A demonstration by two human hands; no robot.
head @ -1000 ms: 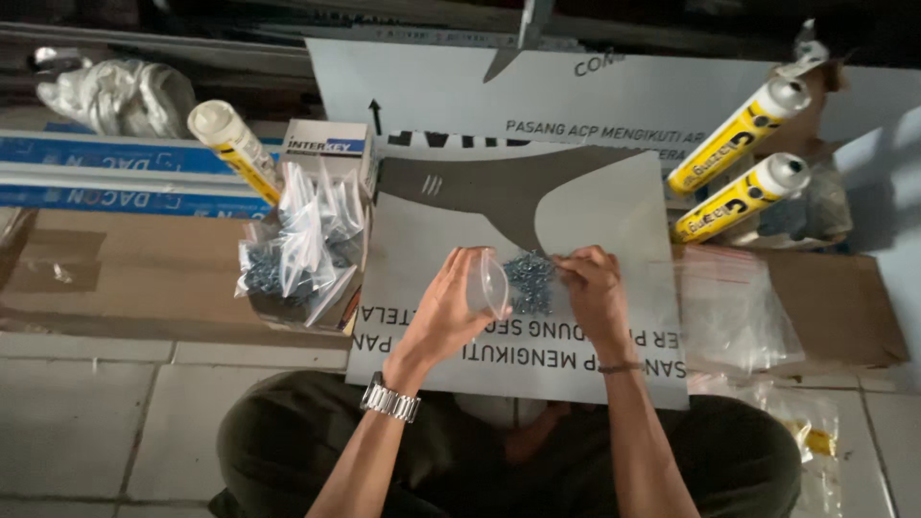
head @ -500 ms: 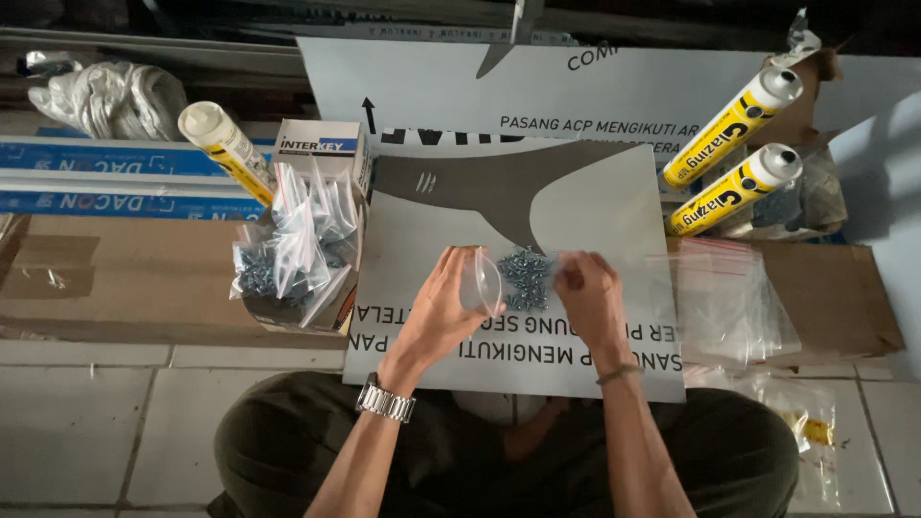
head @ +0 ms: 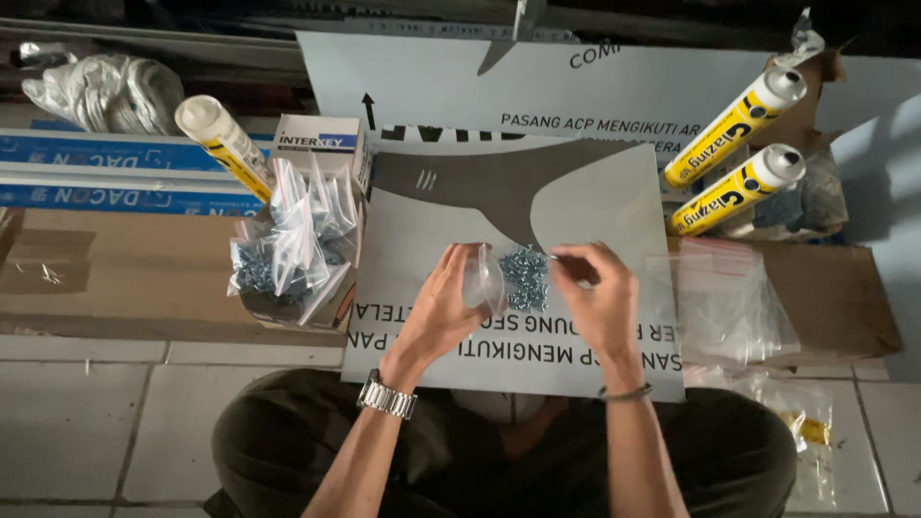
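Holding a small clear bag at centre frame, the left hand has its fingers curled round it, mouth turned toward a pile of screws just to its right. The right hand sits on the far side of that pile, fingertips pinched narrow right at its edge; whether a screw is between them, I cannot tell. Screws rest on a grey-and-white panel across the lap. Left of the panel, a carton is stuffed with filled bags of screws. Right of centre, empty bags lie on cardboard, with two yellow tubes above them in the upper right.
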